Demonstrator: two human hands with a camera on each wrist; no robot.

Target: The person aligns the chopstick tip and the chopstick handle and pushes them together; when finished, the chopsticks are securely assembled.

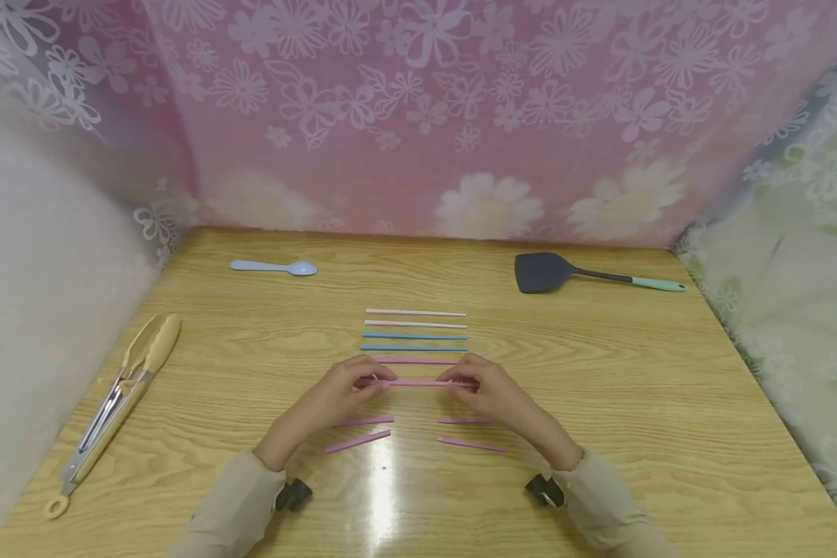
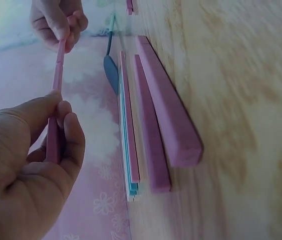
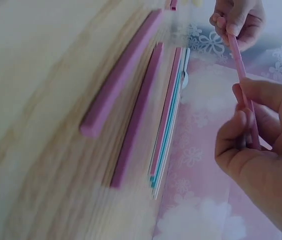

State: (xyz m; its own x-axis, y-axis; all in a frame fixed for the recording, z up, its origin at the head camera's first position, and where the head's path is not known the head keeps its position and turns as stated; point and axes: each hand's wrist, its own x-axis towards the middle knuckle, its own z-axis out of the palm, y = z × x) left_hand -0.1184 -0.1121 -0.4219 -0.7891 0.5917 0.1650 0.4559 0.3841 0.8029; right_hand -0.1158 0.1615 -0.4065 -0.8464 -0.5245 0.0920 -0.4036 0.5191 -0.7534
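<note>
Both hands hold one pink chopstick level between them, with a joint line showing near its middle in the left wrist view. My left hand pinches its left end between thumb and fingers. At the other end, the fingers and thumb of my right hand grip it. Just beyond lies a whole pink chopstick on the table. Nearer the body are two short pink chopstick pieces by the left hand and two more short pink pieces by the right.
Two blue chopsticks and two whitish chopsticks lie in parallel rows farther back. A light blue spoon is at the back left, a dark spatula at the back right. Beige-tipped tongs lie along the left edge.
</note>
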